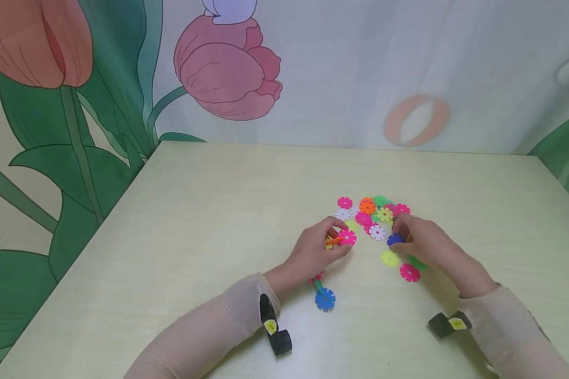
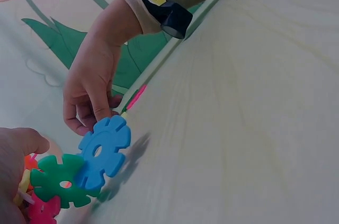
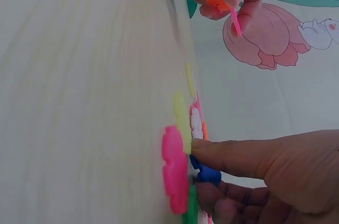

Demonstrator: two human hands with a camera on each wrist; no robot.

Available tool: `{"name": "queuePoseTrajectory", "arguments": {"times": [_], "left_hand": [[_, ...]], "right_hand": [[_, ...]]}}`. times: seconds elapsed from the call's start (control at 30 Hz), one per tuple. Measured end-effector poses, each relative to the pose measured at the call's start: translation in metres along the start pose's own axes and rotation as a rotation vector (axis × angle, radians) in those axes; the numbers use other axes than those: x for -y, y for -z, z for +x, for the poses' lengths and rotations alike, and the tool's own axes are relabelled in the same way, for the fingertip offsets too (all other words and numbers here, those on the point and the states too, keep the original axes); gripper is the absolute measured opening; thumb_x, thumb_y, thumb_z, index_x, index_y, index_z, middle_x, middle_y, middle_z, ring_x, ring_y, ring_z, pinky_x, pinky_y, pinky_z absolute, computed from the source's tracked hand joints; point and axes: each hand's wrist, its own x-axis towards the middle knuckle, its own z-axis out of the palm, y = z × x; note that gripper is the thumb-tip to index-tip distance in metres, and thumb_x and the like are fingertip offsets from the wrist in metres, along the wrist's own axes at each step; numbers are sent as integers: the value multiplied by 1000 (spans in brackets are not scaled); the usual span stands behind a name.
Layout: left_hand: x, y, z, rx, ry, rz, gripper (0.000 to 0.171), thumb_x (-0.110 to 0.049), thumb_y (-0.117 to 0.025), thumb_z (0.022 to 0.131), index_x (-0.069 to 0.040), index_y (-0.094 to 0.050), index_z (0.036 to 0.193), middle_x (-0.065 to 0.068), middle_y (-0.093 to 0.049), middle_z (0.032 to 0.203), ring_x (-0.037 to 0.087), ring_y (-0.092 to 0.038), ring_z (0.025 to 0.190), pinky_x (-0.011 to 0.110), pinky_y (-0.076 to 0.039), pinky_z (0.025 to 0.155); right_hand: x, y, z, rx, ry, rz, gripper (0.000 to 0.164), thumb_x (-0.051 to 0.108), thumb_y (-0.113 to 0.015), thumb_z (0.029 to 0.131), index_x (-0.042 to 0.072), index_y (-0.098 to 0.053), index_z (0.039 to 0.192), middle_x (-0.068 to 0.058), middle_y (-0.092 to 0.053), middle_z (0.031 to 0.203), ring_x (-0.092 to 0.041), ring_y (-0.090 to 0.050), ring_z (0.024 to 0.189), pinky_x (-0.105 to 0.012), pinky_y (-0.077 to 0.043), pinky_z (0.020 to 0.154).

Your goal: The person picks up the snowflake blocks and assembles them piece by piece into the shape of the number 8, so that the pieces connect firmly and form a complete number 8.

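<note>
Tabletop [image 1: 218,221], pale and faintly grained, runs back in the head view to a backdrop [image 1: 322,79] bearing large painted tulips [image 1: 227,73]. The left hand [image 1: 315,246] grips linked discs [image 1: 347,237]; well apart from it, the right hand [image 1: 424,242] pinches a dark blue disc [image 1: 395,239] beside loose discs [image 1: 377,232]. In the left wrist view, a green disc [image 2: 52,177] and a light blue disc [image 2: 111,139] (part of those linked) jut over the tabletop. In the right wrist view, a pink disc [image 3: 175,171] lies near the pinched one.
</note>
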Motion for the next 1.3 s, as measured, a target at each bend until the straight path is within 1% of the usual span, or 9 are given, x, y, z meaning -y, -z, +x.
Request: {"name": "queuePoseTrajectory", "arguments": {"times": [0.2,0.37,0.5,0.67,0.77,0.9,1.0,1.2,1.3], "left_hand": [[0,1,0,0,6,-18,39,-26,-72,86,-19,-56,121,-1,-63,99,10,-56,91,16,-48,75],[0,2,0,3,24,-30,41,-25,-73,85,-20,-56,122,-2,-62,100,10,-55,92,17,-48,76],[0,1,0,0,31,-17,43,-25,-74,85,-20,-56,124,-2,-63,102,10,-55,94,17,-49,78],[1,0,1,-10,26,9,44,-26,-73,86,-21,-56,126,-3,-64,114,10,-57,101,21,-50,85],[2,0,1,-14,18,12,43,-26,-72,86,-20,-56,126,-3,-64,119,12,-57,104,23,-50,89],[3,-1,3,-18,6,27,43,-27,-72,86,-19,-56,126,-2,-64,120,12,-57,105,23,-50,89],[3,-1,3,-13,-4,37,43,-27,-72,87,-19,-56,126,-1,-64,121,13,-58,107,24,-50,91],[3,-1,1,9,-13,28,41,-26,-71,87,-19,-56,124,-2,-64,123,14,-57,112,26,-49,94],[3,-1,0,22,-13,26,39,-26,-71,87,-18,-57,123,-1,-64,122,14,-57,114,25,-49,94]], "right_hand": [[5,2,-4,-43,21,13,24,11,-71,86,3,-58,104,-9,-64,91,-20,-56,81,-30,-51,72],[15,3,-9,-88,34,78,22,11,-70,87,1,-61,104,-8,-66,85,-15,-58,71,-23,-50,64],[26,2,-13,-114,62,107,20,13,-71,86,3,-62,100,-8,-68,84,-12,-59,65,-20,-50,58],[38,-2,-18,-134,102,77,19,15,-72,86,6,-60,98,-7,-68,84,-11,-60,62,-21,-49,55],[43,-6,-20,-158,152,34,19,17,-72,85,7,-60,96,-4,-68,83,-9,-59,63,-21,-47,55],[48,-11,-23,-208,235,-50,17,18,-74,84,10,-61,92,1,-68,77,-7,-56,63,-19,-43,53],[52,-14,-24,-228,256,-89,18,18,-75,83,11,-61,92,3,-67,74,-7,-54,62,-19,-43,52],[57,-22,-24,-269,296,-83,18,14,-77,81,10,-62,90,1,-68,76,-9,-60,66,-23,-54,63],[58,-26,-23,-297,328,-76,18,11,-78,79,9,-64,90,0,-68,78,-9,-61,68,-25,-55,65]]}}
